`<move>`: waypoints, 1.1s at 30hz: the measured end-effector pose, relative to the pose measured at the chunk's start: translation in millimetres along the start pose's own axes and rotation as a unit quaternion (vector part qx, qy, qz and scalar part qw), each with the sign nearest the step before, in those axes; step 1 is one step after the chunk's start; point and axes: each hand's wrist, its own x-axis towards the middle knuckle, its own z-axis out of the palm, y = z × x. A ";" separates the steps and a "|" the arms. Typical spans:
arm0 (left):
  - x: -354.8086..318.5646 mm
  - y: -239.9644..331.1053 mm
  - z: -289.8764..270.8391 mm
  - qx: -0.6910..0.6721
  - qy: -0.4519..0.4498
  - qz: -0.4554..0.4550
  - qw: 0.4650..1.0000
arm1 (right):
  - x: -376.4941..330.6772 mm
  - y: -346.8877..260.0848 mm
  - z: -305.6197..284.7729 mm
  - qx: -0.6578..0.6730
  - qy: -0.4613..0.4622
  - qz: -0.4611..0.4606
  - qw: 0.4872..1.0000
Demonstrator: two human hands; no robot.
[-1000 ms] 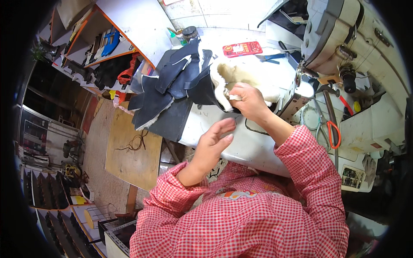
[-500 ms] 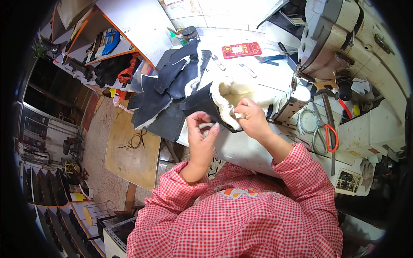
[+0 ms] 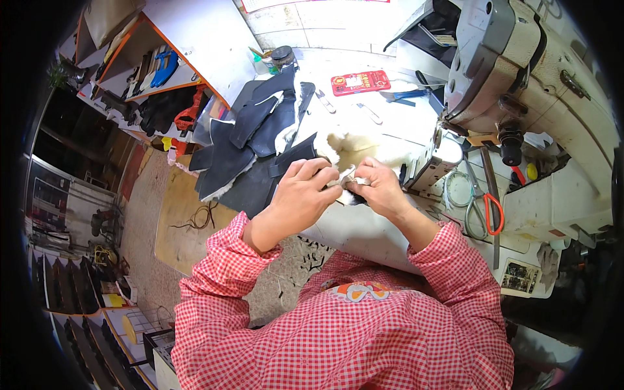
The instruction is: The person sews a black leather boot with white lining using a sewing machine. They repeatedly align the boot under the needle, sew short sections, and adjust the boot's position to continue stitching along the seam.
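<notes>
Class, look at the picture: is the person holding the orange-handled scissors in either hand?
No, the scissors lie on the machine table to the right, while the left hand and right hand pinch a fleece-lined piece.

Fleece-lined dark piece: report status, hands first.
Left hand and right hand both pinch the dark fleece-lined leather piece at the white table's edge. Stack of dark cut pieces lies left; grey sewing machine right, apart.

Fleece, dark leather, worn metal

I see fluffy cream fleece [image 3: 354, 144] backing matt dark leather pieces [image 3: 260, 140], a scuffed painted-metal sewing machine [image 3: 520, 71], and my checked cotton sleeves [image 3: 448, 260].
</notes>
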 end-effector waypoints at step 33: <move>6.6 -17.1 -18.3 -0.165 -0.025 0.000 0.986 | -11.5 -16.8 -4.8 -0.244 0.044 -0.152 0.957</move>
